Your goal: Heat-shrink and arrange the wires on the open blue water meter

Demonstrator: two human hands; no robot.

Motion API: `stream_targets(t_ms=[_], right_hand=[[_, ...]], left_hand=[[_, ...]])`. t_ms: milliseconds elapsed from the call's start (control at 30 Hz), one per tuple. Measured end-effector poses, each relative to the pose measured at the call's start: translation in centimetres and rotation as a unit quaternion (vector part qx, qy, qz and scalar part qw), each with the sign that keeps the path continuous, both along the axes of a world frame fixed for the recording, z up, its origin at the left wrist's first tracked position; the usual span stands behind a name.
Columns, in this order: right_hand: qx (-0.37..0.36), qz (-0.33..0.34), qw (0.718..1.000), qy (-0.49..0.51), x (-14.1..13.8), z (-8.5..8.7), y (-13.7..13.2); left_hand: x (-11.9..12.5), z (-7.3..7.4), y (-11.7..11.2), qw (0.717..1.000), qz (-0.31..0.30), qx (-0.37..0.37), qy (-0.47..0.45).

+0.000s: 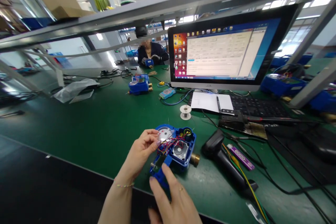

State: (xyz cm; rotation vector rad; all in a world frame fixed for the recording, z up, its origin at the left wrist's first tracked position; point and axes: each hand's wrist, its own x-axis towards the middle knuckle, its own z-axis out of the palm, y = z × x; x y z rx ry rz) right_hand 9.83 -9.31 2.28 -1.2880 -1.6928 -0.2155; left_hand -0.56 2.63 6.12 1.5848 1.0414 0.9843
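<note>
An open blue water meter point(181, 147) lies on the green table point(99, 129) in front of me, with a round dial, red and black wires, and a brass fitting point(194, 159) at its right end. My left hand point(140, 152) pinches the wires at the meter's left side, fingers closed. My right hand point(173, 197) comes in from below, its fingers gripping the blue near end of the meter housing.
A black barcode scanner point(223, 157) and a purple strip point(240, 156) lie right of the meter. Behind are a solder spool point(185, 111), a monitor point(223, 50), a keyboard point(258, 106), paper with a pen, another blue meter point(139, 84), cables, and a seated person point(151, 52) opposite.
</note>
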Motion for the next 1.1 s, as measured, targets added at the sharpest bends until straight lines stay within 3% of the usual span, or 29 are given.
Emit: stream_targets(t_ms=[167, 333, 467, 600, 733, 900, 1000, 1100], right_hand=[[-0.04, 0.03, 0.998, -0.026, 2.2, 1.1, 0.7], [-0.053, 0.079, 0.995, 0.018, 4.7, 2.5, 1.6], [-0.088, 0.099, 0.99, 0.052, 6.9, 4.7, 4.1], [-0.195, 0.145, 0.97, 0.022, 8.0, 6.2, 7.7], [-0.249, 0.19, 0.948, -0.048, 7.9, 5.9, 9.9], [-0.205, 0.202, 0.947, -0.14, 8.0, 5.5, 10.5], [-0.175, 0.214, 0.946, -0.172, 8.1, 5.7, 10.9], [-0.188, 0.206, 0.952, -0.129, 8.2, 5.9, 11.4]], left_hand=[[-0.2, -0.2, 0.1, 1.0, -0.006, -0.004, -0.012], [-0.3, -0.2, -0.2, 1.0, -0.001, 0.001, -0.005], [0.0, 0.2, -1.1, 0.999, 0.013, 0.038, 0.015], [0.7, 0.6, -2.4, 0.985, 0.061, 0.125, 0.101], [1.5, 0.3, -3.3, 0.969, 0.087, 0.195, 0.127], [1.6, -0.1, -3.5, 0.952, 0.081, 0.255, 0.148], [1.4, 0.1, -3.5, 0.957, 0.063, 0.233, 0.164], [1.2, 0.3, -3.6, 0.972, 0.058, 0.168, 0.153]])
